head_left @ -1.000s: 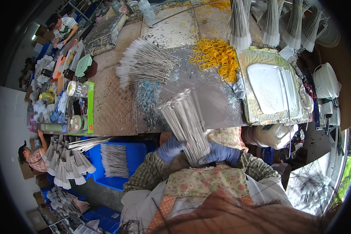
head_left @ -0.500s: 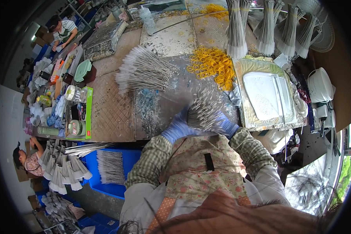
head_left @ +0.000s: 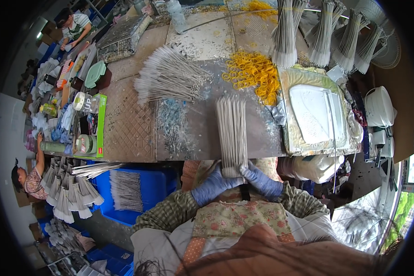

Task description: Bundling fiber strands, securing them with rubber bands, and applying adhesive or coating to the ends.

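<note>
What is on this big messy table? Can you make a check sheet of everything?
Surface: grey table, scuffed and speckled with white bits.
Job's things: bundle of thin white sticks lying on the table edge, near end held by both hands.
Clutter: fanned stick pile, yellow bands, white tray, green box, upright stick bundles at the far edge.
Grip: left hand and right hand, both in blue gloves, closed round the bundle's end.
Cables: nothing seen.
Surroundings: blue crate with more sticks, white tubs, two other people at the left.
</note>
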Demonstrator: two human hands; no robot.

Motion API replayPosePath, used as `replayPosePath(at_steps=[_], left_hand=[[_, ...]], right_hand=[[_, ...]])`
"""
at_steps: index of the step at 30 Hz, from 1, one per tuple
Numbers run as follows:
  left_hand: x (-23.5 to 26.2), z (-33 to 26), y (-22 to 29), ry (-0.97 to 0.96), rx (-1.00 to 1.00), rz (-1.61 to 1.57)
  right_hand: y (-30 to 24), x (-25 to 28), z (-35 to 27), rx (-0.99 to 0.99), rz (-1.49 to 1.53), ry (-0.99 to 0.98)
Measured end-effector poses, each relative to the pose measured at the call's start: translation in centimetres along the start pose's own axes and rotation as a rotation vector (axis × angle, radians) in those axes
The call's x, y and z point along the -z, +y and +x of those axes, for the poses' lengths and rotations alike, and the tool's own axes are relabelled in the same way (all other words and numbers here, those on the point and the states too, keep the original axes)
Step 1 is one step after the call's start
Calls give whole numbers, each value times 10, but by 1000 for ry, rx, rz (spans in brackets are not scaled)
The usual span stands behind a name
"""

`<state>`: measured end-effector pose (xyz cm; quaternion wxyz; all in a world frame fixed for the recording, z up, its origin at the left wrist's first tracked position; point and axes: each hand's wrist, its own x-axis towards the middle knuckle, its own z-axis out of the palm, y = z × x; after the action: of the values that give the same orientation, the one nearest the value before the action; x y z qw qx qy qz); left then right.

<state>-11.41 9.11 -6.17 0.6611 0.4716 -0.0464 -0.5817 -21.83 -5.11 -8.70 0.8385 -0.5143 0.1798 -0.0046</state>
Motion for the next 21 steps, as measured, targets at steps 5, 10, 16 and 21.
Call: replayPosePath(at_steps=[5,10,16,21], left_hand=[[11,-2,3,42,-5,230],[6,-7,-4,27,-466,607],[7,4,-1,41,-64,325],[37,8,-28,-126,143,101]], right_hand=[[-22,-17,-5,-88,0,28],[-15,-16,-16,132,-15,21],[-3,-12,-13,75,1,116],[2,-8,-3,-267,190,-12]])
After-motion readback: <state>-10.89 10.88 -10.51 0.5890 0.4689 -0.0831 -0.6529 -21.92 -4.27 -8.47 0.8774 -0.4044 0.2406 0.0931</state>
